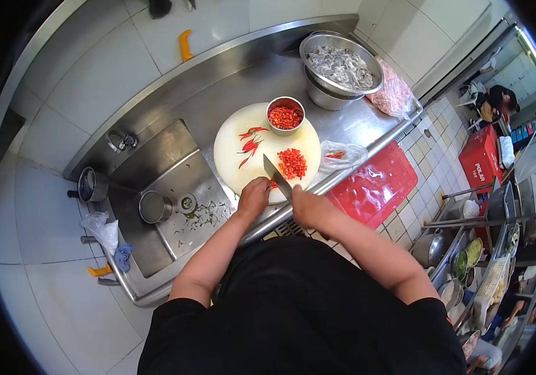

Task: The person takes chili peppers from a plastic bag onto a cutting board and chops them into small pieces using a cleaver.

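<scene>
My right hand (308, 208) is closed round the handle of a knife (276, 175), whose blade rests over the round white cutting board (230, 147). Close to the blade, my left hand (254, 196) has its fingers drawn together on a red chili, mostly hidden at the board's near edge. Chopped red chili (292, 164) lies heaped right of the knife. Several whole red chilies (251, 147) are on the board's left part. A metal cup (285, 116) of chopped chili stands at the board's far side.
Left of the board is a sink (155, 250) with a metal pot (155, 207) and green scraps. Metal bowls (342, 62) and a bag of pink meat (393, 90) stand at the back right. A plastic bag (343, 156) touches the counter's front edge. Another person (496, 103) is far right.
</scene>
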### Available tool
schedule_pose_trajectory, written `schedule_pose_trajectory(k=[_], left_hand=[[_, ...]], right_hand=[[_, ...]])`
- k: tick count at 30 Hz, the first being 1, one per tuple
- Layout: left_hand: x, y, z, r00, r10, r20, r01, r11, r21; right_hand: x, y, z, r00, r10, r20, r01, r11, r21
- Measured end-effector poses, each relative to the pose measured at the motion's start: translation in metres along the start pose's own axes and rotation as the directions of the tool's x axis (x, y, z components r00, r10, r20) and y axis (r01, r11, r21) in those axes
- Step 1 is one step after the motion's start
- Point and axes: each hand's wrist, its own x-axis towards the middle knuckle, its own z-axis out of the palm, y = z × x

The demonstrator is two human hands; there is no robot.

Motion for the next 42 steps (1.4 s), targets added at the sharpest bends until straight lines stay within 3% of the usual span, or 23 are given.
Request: schedule_pose_trajectory(k=[3, 6, 7, 9, 11, 12, 16, 17, 19, 23, 25, 27, 31, 33, 38, 42], left_hand=[[0.000, 0.006, -0.002, 1.000, -0.024, 0.004, 0.024, 1.000, 0.009], [-0.004, 0.001, -0.002, 1.000, -0.013, 0.029, 0.012, 1.000, 0.021], [0.001, -0.001, 0.000, 0.999, 0.013, -0.032, -0.012, 1.000, 0.022], [-0.003, -0.002, 0.000, 0.996, 0.033, -0.077, -0.031, 0.999, 0.022], [-0.001, -0.002, 0.001, 0.998, -0.022, -0.061, 0.023, 1.000, 0.007], [-0.003, -0.002, 0.001, 0.997, -0.032, -0.065, 0.032, 0.999, -0.002], [0.002, 0.000, -0.002, 0.999, 0.006, -0.048, -0.006, 1.000, 0.010], [-0.002, 0.001, -0.002, 0.999, 0.007, -0.041, -0.006, 0.999, 0.036], [-0.004, -0.002, 0.000, 0.999, 0.024, -0.036, -0.023, 1.000, 0.010], [-0.002, -0.001, -0.001, 0.999, 0.010, -0.037, -0.010, 1.000, 0.012], [-0.009, -0.001, 0.000, 1.000, -0.023, -0.019, 0.023, 1.000, 0.011], [-0.004, -0.001, -0.002, 0.999, 0.034, -0.038, -0.034, 0.999, 0.007], [-0.001, -0.008, -0.003, 1.000, 0.030, -0.007, -0.030, 0.999, -0.023], [-0.004, -0.012, -0.003, 0.997, 0.066, -0.029, -0.067, 0.997, -0.033], [-0.006, -0.003, -0.009, 0.999, 0.032, -0.014, -0.033, 0.999, -0.039], [-0.005, -0.011, -0.009, 0.994, 0.107, 0.012, -0.107, 0.994, -0.032]], right_hand=[[0.000, 0.013, 0.036, 0.998, 0.067, 0.007, -0.067, 0.998, -0.014], [0.020, 0.007, 0.007, 0.998, -0.009, -0.055, 0.009, 1.000, -0.002], [0.020, -0.003, -0.018, 0.998, -0.007, -0.064, 0.008, 1.000, 0.004], [0.007, -0.031, -0.058, 0.972, 0.072, 0.223, -0.073, 0.997, 0.000], [0.013, -0.005, -0.005, 0.997, 0.060, 0.052, -0.060, 0.998, -0.009], [0.007, 0.004, 0.014, 0.996, 0.085, 0.040, -0.087, 0.995, 0.041], [0.013, 0.013, 0.019, 0.995, 0.101, -0.016, -0.100, 0.994, 0.053], [0.019, 0.009, 0.008, 0.998, 0.036, -0.042, -0.034, 0.998, 0.046], [0.020, -0.014, -0.033, 0.998, 0.008, 0.067, -0.010, 0.999, 0.032], [0.006, -0.006, -0.007, 0.998, 0.008, 0.059, -0.012, 0.998, 0.057], [-0.001, 0.004, 0.024, 0.995, 0.095, -0.007, -0.095, 0.992, 0.086], [0.010, 0.010, 0.024, 0.994, 0.105, 0.012, -0.106, 0.992, 0.062], [0.012, -0.018, -0.034, 1.000, 0.022, 0.016, -0.022, 0.999, 0.027], [0.004, -0.030, -0.051, 0.987, 0.060, 0.152, -0.061, 0.998, 0.003], [-0.004, 0.005, 0.027, 0.992, 0.113, 0.055, -0.116, 0.992, 0.054], [0.013, 0.000, -0.006, 1.000, 0.009, -0.010, -0.009, 0.999, 0.044]])
